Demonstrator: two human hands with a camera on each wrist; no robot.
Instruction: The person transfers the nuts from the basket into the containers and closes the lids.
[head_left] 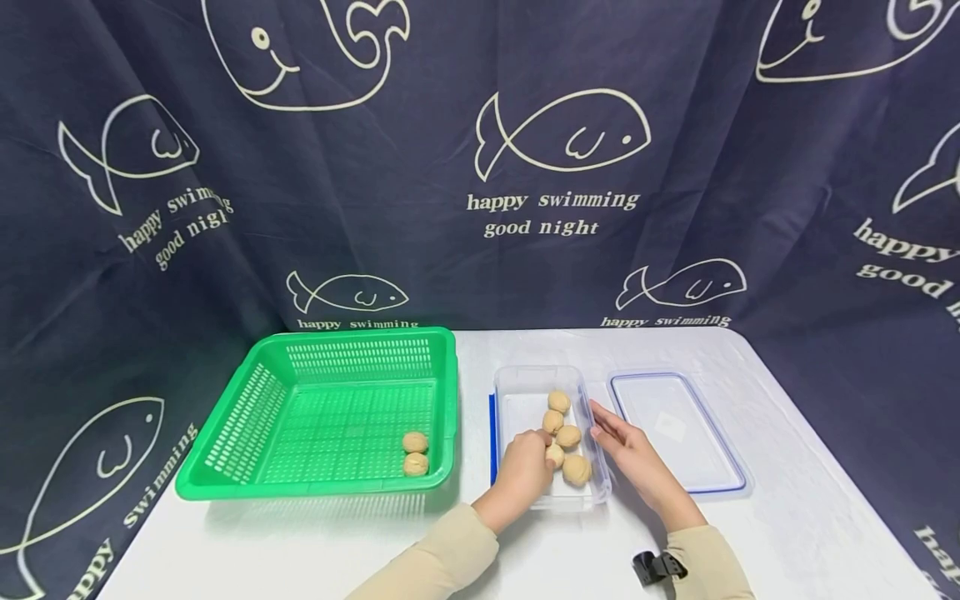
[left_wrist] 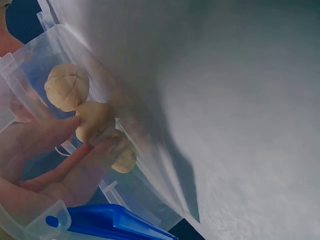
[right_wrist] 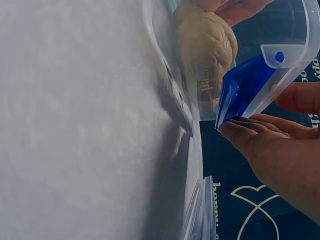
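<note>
A clear plastic container with blue side latches holds several walnuts along its right side. My left hand reaches into it and pinches a walnut between thumb and fingers. Close by in the left wrist view lies another walnut. My right hand rests against the container's right outer wall. In the right wrist view its straight fingers touch the blue latch, with the thumb beside the wall. Two walnuts sit in the front right corner of the green basket.
The container's clear lid, edged in blue, lies flat to the right. A white cloth covers the table. Behind it hangs a dark blue curtain printed with fish and whales. A black strap mount sits at the right sleeve.
</note>
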